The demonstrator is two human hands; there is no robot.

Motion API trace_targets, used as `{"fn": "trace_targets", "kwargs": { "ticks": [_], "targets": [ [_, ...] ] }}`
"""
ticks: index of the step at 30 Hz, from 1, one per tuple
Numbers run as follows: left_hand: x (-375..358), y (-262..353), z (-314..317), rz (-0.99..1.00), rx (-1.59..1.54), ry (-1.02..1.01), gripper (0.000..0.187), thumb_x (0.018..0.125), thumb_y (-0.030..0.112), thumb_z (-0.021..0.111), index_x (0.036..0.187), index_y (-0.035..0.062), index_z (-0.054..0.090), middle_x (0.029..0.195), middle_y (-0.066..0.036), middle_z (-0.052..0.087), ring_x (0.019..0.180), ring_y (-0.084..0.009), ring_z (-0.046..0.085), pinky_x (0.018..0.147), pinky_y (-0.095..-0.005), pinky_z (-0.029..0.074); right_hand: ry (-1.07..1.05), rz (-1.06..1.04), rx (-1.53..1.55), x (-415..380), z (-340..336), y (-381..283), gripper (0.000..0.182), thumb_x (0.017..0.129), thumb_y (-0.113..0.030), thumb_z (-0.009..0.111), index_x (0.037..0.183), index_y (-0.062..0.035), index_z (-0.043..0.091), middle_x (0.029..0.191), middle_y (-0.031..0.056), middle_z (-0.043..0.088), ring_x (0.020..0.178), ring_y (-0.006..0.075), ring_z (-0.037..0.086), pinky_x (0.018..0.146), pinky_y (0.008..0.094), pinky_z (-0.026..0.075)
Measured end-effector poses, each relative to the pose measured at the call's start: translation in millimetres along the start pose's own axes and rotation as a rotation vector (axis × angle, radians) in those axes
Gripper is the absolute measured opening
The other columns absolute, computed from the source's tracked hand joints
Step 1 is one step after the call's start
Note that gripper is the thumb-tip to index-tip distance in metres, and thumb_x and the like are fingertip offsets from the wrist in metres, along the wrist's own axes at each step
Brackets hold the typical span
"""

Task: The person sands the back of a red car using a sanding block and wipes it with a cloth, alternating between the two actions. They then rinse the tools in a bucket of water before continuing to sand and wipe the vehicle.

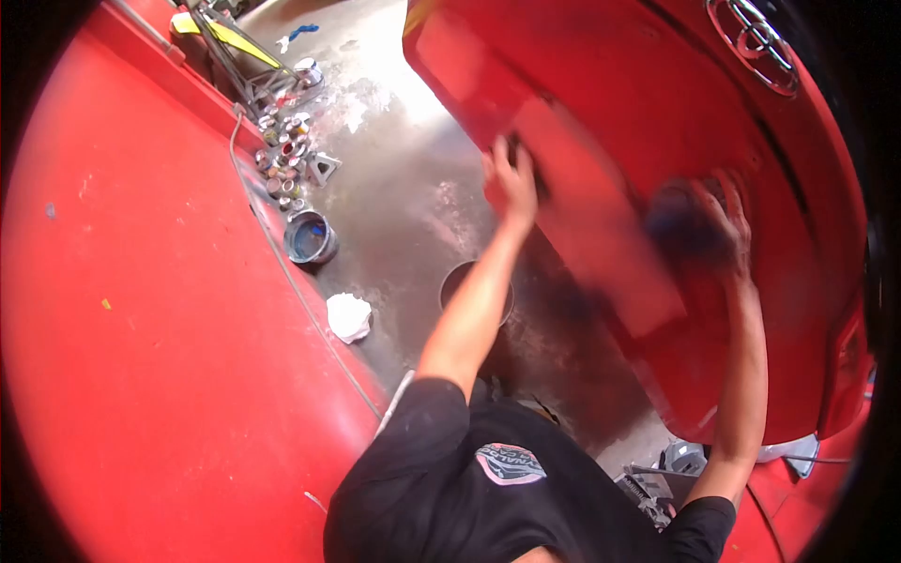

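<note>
A glossy red car panel (pixel 601 103) with a chrome emblem (pixel 755 45) fills the right side of the head view. My left hand (pixel 511 188) is at the panel's left edge, fingers curled over a small dark object (pixel 518 155), mostly hidden, whose kind I cannot make out. Against the middle of the panel, my right hand (pixel 730 220) holds a dark blue cloth (pixel 683 223), blurred by motion. A paler, matte red strip (pixel 601 220) runs along the panel between both hands.
A red wall (pixel 160 328) stands on the left, with a cable along its base. Nearby are several small cans (pixel 286 155), a dark bucket (pixel 310 238) and a crumpled white cloth (pixel 349 317). Another round container (pixel 502 300) sits partly behind my left forearm. Tools (pixel 648 488) lie below the panel.
</note>
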State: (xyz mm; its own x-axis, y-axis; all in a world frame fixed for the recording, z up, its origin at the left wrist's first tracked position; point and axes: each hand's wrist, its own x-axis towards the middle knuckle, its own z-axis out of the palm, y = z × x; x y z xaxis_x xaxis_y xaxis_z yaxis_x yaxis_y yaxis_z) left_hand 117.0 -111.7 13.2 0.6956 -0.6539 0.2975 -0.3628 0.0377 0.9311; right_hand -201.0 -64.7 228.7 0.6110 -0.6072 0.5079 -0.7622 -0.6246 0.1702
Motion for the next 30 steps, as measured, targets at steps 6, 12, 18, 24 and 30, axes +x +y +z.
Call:
{"fn": "trace_targets", "kwargs": {
  "ticks": [6,12,18,24,30],
  "targets": [
    [33,-17,5,-0.075,0.047,0.017,0.044,0.105,0.036,0.067,0.138,0.0073,0.066,0.128,-0.024,0.071,0.120,-0.0432,0.067,0.101,-0.0528,0.053,-0.053,0.093,0.071,0,1,-4,0.063,0.077,0.001,0.074,0.138,-0.0130,0.073,0.150,0.0157,0.058,0.143,0.0423,0.053,0.121,0.0569,0.045],
    [25,-32,14,0.044,-0.035,0.053,0.050,0.105,0.034,0.067,0.149,0.0114,0.061,0.133,-0.023,0.068,0.124,-0.0471,0.065,0.104,-0.0542,0.053,0.037,-0.116,-0.106,6,-1,2,0.067,0.076,0.003,0.074,0.141,-0.0141,0.072,0.154,0.0172,0.056,0.144,0.0440,0.052,0.116,0.0546,0.050],
    [72,-30,17,0.017,0.116,0.044,0.045,0.106,0.036,0.065,0.144,0.0119,0.063,0.125,-0.026,0.068,0.118,-0.0482,0.067,0.098,-0.0555,0.055,-0.017,0.013,-0.086,9,-1,-4,0.064,0.077,0.001,0.072,0.140,-0.0124,0.072,0.153,0.0171,0.055,0.144,0.0454,0.051,0.118,0.0580,0.047],
    [25,-5,-4,-0.085,0.050,-0.054,0.048,0.105,0.038,0.065,0.145,0.0116,0.065,0.133,-0.025,0.069,0.125,-0.0468,0.066,0.105,-0.0558,0.052,-0.033,-0.051,-0.109,6,-4,3,0.065,0.075,-0.003,0.074,0.139,-0.0125,0.072,0.150,0.0180,0.057,0.140,0.0454,0.052,0.119,0.0585,0.045],
    [58,17,0,-0.141,0.122,-0.051,0.044,0.107,0.037,0.062,0.145,0.0161,0.063,0.137,-0.026,0.066,0.121,-0.0495,0.067,0.099,-0.0554,0.055,0.008,0.010,0.021,-4,4,3,0.061,0.075,-0.005,0.076,0.135,-0.0119,0.073,0.148,0.0179,0.058,0.141,0.0437,0.052,0.123,0.0587,0.041]
  ]
}}
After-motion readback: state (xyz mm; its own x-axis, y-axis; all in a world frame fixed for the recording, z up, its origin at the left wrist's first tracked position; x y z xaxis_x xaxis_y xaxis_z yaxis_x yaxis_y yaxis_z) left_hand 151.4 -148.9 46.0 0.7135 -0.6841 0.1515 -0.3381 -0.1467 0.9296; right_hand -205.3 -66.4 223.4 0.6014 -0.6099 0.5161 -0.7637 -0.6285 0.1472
